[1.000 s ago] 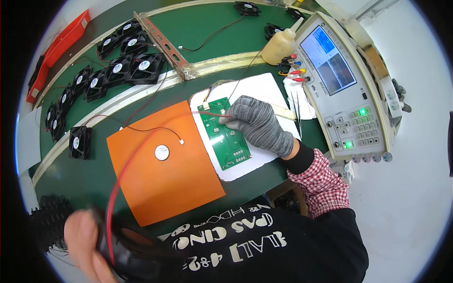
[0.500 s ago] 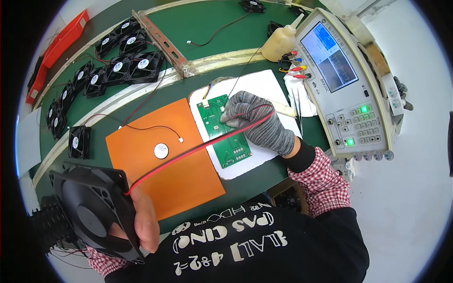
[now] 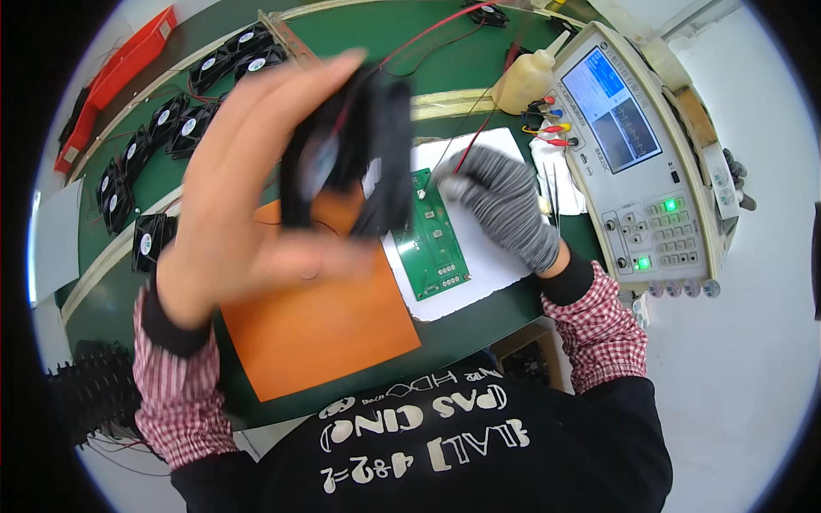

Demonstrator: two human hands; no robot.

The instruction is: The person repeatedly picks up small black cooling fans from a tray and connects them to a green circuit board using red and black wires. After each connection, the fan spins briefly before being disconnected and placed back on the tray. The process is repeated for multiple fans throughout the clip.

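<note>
My bare left hand (image 3: pixel 244 162), blurred by motion, is wrapped round a black square cooling fan (image 3: pixel 392 162) held up above the bench. From the fan a red-and-black wire (image 3: pixel 428 32) loops up and over to the right, then comes down to my right hand. That gloved right hand (image 3: pixel 505 205) pinches the wire's end beside the green circuit board (image 3: pixel 434 252); its fingertips partly hide the end. The circuit board lies on a white sheet (image 3: pixel 496 274). An orange mat (image 3: pixel 333 342) lies under my left hand, which covers part of it.
A test meter (image 3: pixel 607 111) with a screen and clip leads stands at the right. Next to it are a yellowish squeeze bottle (image 3: pixel 523 84) and tweezers (image 3: pixel 554 192) on white cloth. Several black fans (image 3: pixel 165 124) lie at the far left, near a red bin (image 3: pixel 115 81).
My left hand has raised the fan from the lower left toward the upper middle and turned it. The wire, earlier stretched across the mat, now arches overhead. My right hand stays near the circuit board.
</note>
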